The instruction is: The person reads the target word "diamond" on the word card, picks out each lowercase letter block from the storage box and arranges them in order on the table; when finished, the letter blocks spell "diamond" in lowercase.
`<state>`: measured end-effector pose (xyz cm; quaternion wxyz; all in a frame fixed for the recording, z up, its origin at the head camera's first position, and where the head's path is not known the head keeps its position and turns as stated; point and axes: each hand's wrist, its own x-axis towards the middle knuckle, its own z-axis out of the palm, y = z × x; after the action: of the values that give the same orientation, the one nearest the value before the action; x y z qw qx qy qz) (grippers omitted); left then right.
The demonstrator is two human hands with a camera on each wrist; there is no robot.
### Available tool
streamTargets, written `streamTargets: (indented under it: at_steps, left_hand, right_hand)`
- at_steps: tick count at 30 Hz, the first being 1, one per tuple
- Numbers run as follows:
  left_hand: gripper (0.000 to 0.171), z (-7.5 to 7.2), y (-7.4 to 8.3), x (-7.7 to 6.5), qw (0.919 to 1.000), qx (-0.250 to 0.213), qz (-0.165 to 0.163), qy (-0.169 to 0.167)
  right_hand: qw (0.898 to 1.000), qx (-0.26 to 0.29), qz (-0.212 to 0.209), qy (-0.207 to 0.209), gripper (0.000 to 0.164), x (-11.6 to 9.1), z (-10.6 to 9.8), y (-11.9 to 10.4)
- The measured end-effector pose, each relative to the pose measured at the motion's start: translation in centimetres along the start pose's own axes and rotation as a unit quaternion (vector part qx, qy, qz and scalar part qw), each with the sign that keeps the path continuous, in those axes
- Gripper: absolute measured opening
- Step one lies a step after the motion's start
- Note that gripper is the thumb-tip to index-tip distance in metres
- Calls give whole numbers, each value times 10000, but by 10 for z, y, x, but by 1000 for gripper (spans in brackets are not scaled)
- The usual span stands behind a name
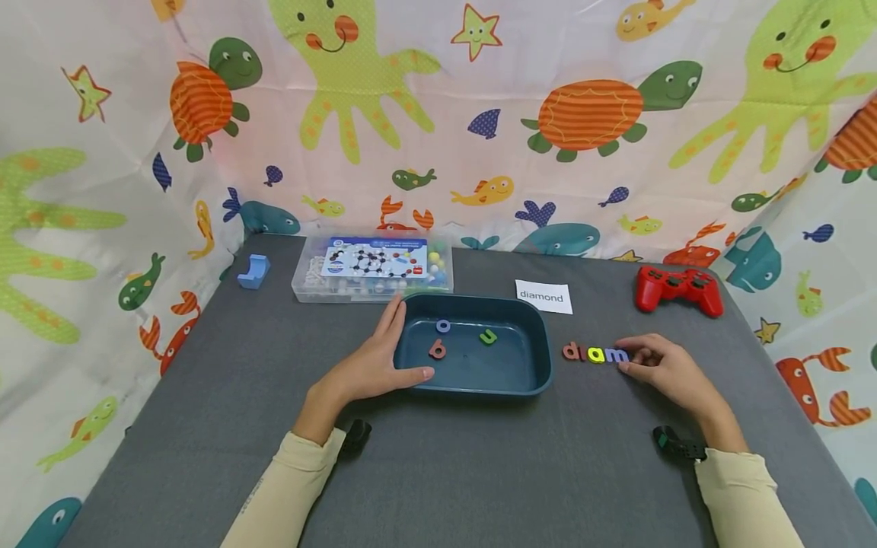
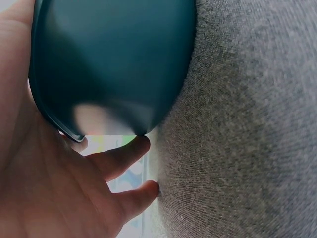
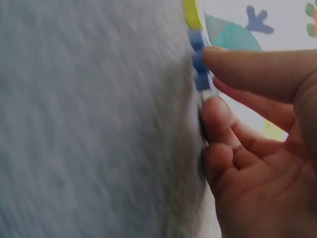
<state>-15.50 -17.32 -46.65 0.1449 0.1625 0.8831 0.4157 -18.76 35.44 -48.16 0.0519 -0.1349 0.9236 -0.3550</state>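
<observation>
Grey cloth covers your bench (image 1: 479, 472), and a curtain (image 1: 479, 114) printed with sea animals closes it in on the far side and both flanks.

Your left hand (image 1: 373, 369) lies against the near-left corner of the teal tray (image 1: 527, 380): straight fingers run up its left wall and the thumb lies along its near rim, relaxed rather than clamped. The left wrist view shows the tray's rounded corner (image 2: 109, 64) against your palm. Inside the tray lie three loose letters (image 1: 438, 348).

Your right hand (image 1: 668, 369) rests on the cloth right of the tray, its curled fingers pinching the blue m (image 1: 615, 355) at the right end of a row (image 1: 582, 353) reading "diam". The right wrist view is blurred, but shows the fingertips (image 3: 213, 111) touching that blue letter (image 3: 198, 62).

Just beyond the row lies a card (image 1: 544, 296) reading "diamond". A red gamepad (image 1: 678, 289) sits far right, a clear box (image 1: 373, 268) just beyond the tray, a blue block (image 1: 253, 271) far left.

Bare cloth stretches between you and the tray; right of the row, the bench edge is well apart.
</observation>
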Motion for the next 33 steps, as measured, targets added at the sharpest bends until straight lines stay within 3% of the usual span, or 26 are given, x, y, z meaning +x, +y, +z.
streamTargets:
  at_steps: [24,29,33]
  left_hand:
    - [124,-2,2,-1,10000,3,-6,16]
    - [125,0,-1,0,10000,36,-84,3]
    - [125,2,-2,1,9999,61,-158,-9]
  right_hand:
    - [9998,93,-143,-108,31,3,-3,9]
    - [9992,269,276,-92,38,0,-7,8]
    - [9967,428,652,229,46,-1,-13,3]
